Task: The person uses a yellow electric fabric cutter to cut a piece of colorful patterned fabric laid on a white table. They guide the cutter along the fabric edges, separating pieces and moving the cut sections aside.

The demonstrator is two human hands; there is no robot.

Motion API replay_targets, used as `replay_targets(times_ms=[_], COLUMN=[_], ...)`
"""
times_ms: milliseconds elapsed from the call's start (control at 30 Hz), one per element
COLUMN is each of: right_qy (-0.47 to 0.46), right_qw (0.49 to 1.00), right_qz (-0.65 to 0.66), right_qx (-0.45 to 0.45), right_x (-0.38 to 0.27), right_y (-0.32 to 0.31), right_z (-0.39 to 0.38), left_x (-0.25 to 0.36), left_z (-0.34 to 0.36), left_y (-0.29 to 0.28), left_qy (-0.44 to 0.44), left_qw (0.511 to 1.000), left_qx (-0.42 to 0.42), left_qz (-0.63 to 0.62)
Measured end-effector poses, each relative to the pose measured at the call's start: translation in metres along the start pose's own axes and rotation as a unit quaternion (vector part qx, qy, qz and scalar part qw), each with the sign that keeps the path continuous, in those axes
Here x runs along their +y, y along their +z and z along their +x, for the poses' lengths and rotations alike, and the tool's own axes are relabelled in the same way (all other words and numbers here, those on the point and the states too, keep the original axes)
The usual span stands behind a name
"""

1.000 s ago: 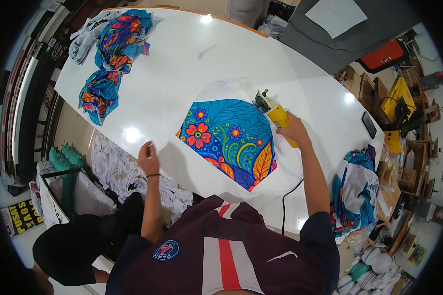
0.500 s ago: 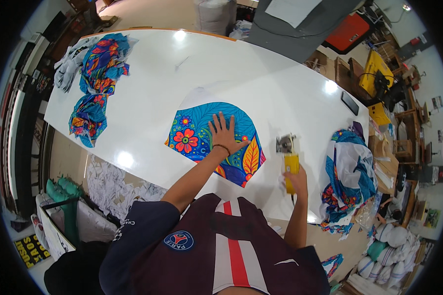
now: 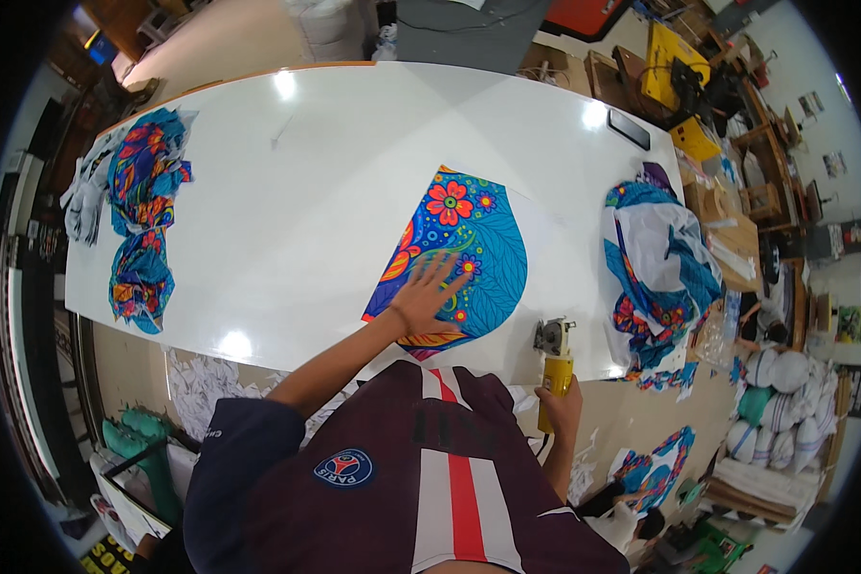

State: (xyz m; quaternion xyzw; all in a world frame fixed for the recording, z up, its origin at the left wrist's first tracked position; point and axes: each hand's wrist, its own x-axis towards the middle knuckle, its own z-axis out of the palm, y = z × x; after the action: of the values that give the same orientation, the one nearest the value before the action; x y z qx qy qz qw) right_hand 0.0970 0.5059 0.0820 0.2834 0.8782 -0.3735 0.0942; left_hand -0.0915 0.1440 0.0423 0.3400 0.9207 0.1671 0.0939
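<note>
My left hand (image 3: 429, 295) lies flat with its fingers spread on a cut piece of printed fabric (image 3: 496, 251), blue with leaves and bright flowers. One side of the piece is rounded, and its narrow end points toward me at the near edge of the white table (image 3: 287, 220). Off to the right, my right hand (image 3: 562, 411) is wrapped around the yellow body of a hand-held electric cloth cutter (image 3: 558, 375). The cutter's metal head is at the table's near edge, a short way from the fabric.
Crumpled printed fabric (image 3: 143, 191) lies at the table's left end. Another heap of printed and white fabric (image 3: 674, 244) sits at the right end, with a phone (image 3: 629, 130) beyond it. White scraps (image 3: 210, 378) litter the floor at the near left.
The fabric piece has been turned around under my left hand, its flowered corner now pointing away from me. The cutter has drawn back toward me, and the view has shifted.
</note>
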Motion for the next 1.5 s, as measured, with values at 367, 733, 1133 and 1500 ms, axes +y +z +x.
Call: replay_targets(times_ms=[367,733,1133,1500], right_qy=[0.05,0.036,0.025,-0.033], right_qw=[0.987,0.986,0.983,0.977], right_qz=[-0.15,-0.163,-0.182,-0.206], right_qx=[-0.007,0.002,-0.012,-0.041], right_x=[-0.093,-0.119,-0.125,-0.147], right_y=[0.02,0.026,0.023,0.006], right_z=[-0.008,0.025,0.061,0.116], left_x=[-0.02,-0.016,-0.019,-0.02], left_z=[-0.125,-0.12,-0.121,-0.121], left_y=[0.017,0.013,0.015,0.015], left_qy=[-0.181,-0.19,-0.191,-0.197], left_qw=[0.977,0.97,0.968,0.968], left_qx=[0.107,0.152,0.16,0.153], left_qz=[-0.027,-0.023,-0.013,-0.013])
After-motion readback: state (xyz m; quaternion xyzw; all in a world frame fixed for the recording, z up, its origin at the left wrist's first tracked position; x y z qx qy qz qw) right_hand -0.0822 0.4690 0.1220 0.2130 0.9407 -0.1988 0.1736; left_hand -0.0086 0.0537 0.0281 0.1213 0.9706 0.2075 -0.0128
